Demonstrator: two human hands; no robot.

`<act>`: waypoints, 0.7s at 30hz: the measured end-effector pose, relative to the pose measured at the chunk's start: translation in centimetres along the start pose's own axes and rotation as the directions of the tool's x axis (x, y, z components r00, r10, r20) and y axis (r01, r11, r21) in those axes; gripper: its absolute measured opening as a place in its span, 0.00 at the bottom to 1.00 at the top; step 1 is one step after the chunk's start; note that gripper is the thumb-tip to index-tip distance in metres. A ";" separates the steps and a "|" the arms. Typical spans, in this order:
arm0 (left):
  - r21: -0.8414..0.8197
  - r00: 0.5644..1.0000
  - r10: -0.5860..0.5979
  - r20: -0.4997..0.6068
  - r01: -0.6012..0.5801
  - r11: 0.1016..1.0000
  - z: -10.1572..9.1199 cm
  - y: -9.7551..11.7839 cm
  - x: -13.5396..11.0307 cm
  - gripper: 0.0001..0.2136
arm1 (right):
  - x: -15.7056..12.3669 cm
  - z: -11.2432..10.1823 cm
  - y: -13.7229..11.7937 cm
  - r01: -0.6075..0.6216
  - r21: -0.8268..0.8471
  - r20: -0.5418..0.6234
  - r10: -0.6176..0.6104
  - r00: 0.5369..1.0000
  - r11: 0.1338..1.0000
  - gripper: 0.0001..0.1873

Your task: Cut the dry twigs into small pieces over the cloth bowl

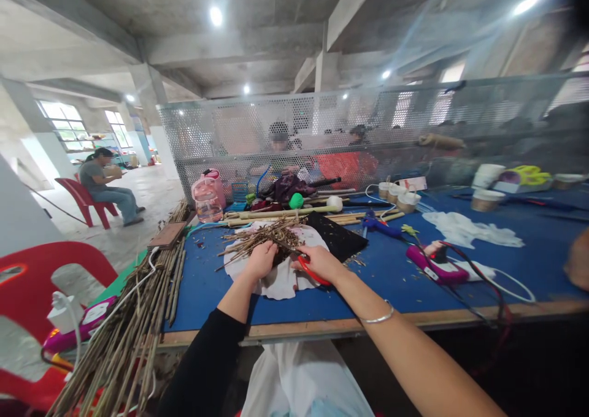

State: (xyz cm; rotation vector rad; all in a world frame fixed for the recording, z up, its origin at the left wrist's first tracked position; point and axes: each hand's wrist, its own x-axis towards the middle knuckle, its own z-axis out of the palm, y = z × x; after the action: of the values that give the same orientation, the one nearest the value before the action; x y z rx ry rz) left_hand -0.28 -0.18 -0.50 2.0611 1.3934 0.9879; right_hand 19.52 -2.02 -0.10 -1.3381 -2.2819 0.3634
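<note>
My right hand [317, 263] is closed round the red handles of a pair of scissors [313, 271], their dark blades pointing left into a heap of dry twigs [264, 236]. Close beside the blades, my left hand [262, 259] has its fingers closed on some of the dry twigs. Under the heap lies a pale cloth [280, 285], spread on the blue tabletop [207, 306]. Just behind, a black sheet [338, 236] lies partly under the twigs. Small plant bits are scattered around. The exact twig between the blades is too small to make out.
Long dry stalks [133, 325] are bundled along the table's left edge. A glue gun [381, 225] and purple power strip [432, 267] with cables lie right. A pink jug [207, 199], several paper cups and a perforated metal screen [230, 129] stand behind. A seated person [108, 184] is far left.
</note>
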 end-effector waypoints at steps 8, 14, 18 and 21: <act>0.043 0.996 -0.040 -0.077 0.044 0.998 0.3 -0.1 0.0 0.12 | 0.0 -0.2 0.0 -0.015 -0.217 -0.020 0.011 1.000 0.976 0.26; -0.245 0.962 -0.264 -0.078 0.238 0.940 0.1 0.0 0.0 0.12 | -0.1 -0.5 -0.3 -0.098 -0.153 -0.063 0.089 0.994 0.983 0.26; -0.468 0.956 -0.291 -0.043 0.238 0.851 0.3 0.4 0.1 0.10 | -0.2 -0.3 -0.3 -0.102 -0.156 -0.079 0.091 0.993 0.982 0.33; -0.626 0.960 -0.281 0.018 0.230 0.745 0.7 0.6 0.2 0.11 | -0.1 0.1 -0.1 -0.029 -0.138 -0.073 0.019 0.997 0.990 0.37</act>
State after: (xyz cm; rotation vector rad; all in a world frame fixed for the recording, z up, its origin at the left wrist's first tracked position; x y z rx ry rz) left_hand 0.68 -0.23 -0.51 1.3116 1.1312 1.2127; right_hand 19.40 -2.14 -0.12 -1.4244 -2.2686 0.1631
